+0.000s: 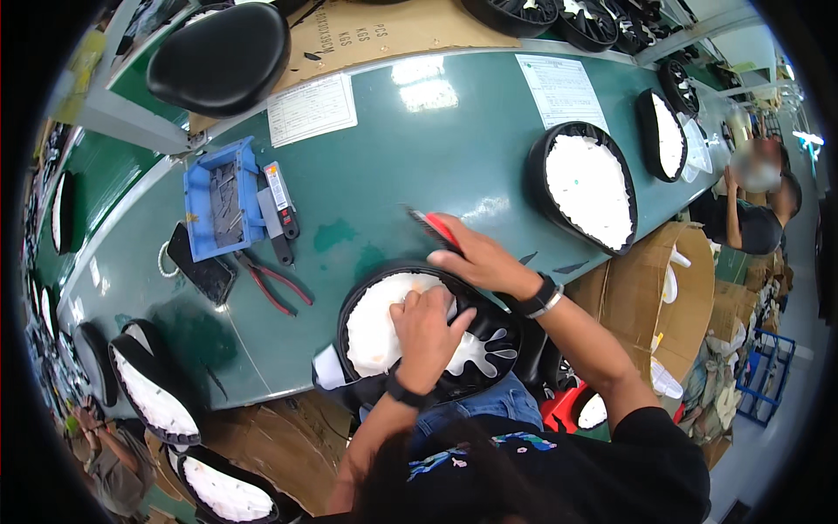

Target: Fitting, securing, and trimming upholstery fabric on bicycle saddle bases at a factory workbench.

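Observation:
In front of me, at the table's near edge, lies a seat-shaped black cover [351, 306] turned underside up, with white padding [371, 327] inside. My left hand [425, 327] rests on that padding, its fingers bent down and its thumb apart, holding nothing that I can see. A pale piece with finger-like prongs [482, 354] shows at the cover's right side, partly behind my thumb. Above the cover's far right side, my right hand [471, 253] is closed around a red-handled tool [441, 230]. The tool's narrow grey end points up and left; its exact kind is unclear.
On the left are a blue bin [199, 214] of dark strips, a utility knife [281, 205], red-handled pliers [272, 286] and a phone [202, 266]. Another padded seat [589, 192] lies right. A cardboard box [690, 279] stands beside the table. People work at both sides.

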`<move>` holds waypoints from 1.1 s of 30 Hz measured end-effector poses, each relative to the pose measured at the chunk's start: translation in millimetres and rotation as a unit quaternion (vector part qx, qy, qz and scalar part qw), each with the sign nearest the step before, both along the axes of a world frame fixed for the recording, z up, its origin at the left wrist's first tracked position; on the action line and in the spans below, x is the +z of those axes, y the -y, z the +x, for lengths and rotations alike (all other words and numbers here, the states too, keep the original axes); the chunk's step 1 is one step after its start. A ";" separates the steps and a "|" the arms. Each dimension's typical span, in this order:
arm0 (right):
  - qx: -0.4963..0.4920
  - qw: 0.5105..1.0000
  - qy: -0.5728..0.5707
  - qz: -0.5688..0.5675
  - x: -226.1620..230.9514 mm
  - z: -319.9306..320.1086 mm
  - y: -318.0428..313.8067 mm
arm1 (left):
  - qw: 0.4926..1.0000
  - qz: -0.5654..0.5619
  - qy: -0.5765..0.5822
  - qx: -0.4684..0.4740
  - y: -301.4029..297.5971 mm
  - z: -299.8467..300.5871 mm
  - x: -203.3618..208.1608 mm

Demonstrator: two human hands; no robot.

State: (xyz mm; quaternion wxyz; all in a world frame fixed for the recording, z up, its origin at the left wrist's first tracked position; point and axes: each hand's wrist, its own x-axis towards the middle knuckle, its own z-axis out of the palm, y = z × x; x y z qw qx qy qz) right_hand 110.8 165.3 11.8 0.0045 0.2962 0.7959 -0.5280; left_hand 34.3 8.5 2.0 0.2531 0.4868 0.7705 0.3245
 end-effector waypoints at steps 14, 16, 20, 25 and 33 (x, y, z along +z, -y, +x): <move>0.252 0.913 0.115 0.301 59.9 99.9 22.5 | 0.983 0.025 0.144 -0.112 10.5 -19.2 -8.2; 0.235 0.916 0.138 0.294 49.6 128.6 26.5 | 0.961 0.020 0.223 -0.163 18.0 -34.7 10.9; 0.166 0.922 0.186 0.296 39.8 170.8 47.4 | 0.900 0.156 0.355 -0.200 20.5 -36.4 43.4; 0.126 0.926 0.225 0.275 40.5 168.3 51.6 | 0.961 0.014 0.228 -0.158 -23.3 2.1 25.9; 0.034 0.935 0.249 0.249 40.5 167.8 94.4 | 0.907 0.197 0.185 -0.324 -68.2 -10.1 -12.8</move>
